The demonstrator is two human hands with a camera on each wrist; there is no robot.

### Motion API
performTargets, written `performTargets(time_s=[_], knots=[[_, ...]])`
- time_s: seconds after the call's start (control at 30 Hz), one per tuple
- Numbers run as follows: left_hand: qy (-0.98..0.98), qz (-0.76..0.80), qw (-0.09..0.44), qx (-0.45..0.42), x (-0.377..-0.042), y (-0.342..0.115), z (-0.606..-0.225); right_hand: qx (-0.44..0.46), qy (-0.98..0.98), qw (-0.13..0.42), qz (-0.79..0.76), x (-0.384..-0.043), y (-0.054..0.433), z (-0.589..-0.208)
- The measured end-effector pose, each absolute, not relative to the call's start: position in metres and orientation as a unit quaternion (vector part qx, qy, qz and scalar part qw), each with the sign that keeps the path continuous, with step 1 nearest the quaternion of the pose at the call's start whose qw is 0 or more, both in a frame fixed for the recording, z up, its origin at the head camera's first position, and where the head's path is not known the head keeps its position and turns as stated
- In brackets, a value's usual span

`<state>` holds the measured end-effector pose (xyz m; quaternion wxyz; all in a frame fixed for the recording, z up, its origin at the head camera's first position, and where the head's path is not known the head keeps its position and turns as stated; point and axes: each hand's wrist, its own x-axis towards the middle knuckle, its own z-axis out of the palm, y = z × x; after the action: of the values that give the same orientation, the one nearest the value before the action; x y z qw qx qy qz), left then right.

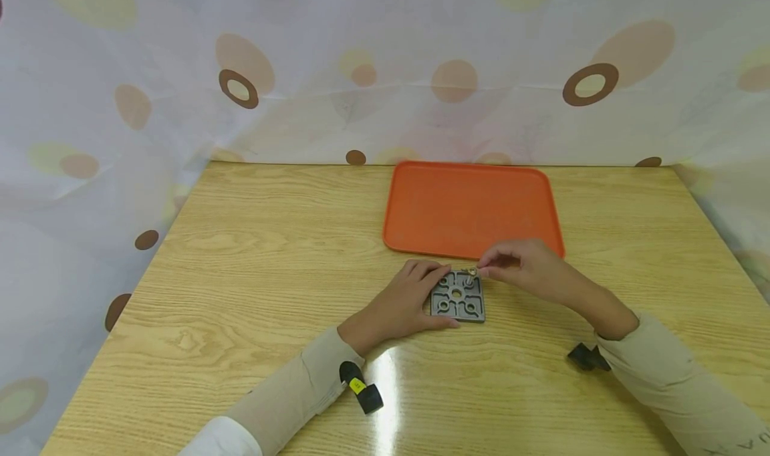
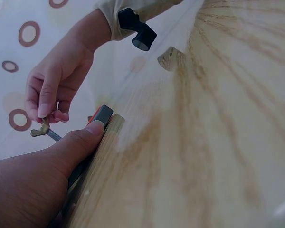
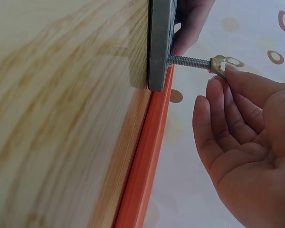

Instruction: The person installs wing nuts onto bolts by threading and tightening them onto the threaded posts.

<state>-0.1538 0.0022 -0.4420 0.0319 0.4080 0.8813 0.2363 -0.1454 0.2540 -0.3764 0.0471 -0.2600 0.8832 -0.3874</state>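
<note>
1. The right hand [image 1: 523, 269] pinches a small brass-coloured metal wing nut [image 3: 217, 65] between thumb and forefinger; its other fingers curl loosely and hold nothing.
2. The wing nut sits at the top end of a silver threaded metal bolt [image 3: 190, 61], which stands upright from the far right corner of a square grey ribbed metal plate [image 1: 457, 302].
3. The left hand [image 1: 406, 305] grips that plate from its left side, thumb along the near edge and fingers at the far left corner, apparently to steady it.
4. The plate lies flat on the light wood-grain table [image 1: 271, 262], between the two hands. It has a round opening at its centre and at each of the other corners; no bolt stands in any of these.
5. How far along: bolt and nut are together, yet a long stretch of bare thread separates the nut from the plate. I judge the turning to be near one end of its run; whether the nut is going on or coming off, I cannot tell.
6. Just beyond the plate lies a shallow rectangular orange-red tray [image 1: 469, 208]; nothing shows on it. Left, I judge: the rest of the turning.
</note>
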Motion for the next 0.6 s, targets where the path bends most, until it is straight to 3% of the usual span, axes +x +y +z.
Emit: performTargets(time_s=[0.6], knots=[[0.881,0.236,0.035,0.409,-0.1545,0.0022,-0.4433,-0.278,0.88,0.035,-0.384,-0.1434,0.2541,-0.3789]])
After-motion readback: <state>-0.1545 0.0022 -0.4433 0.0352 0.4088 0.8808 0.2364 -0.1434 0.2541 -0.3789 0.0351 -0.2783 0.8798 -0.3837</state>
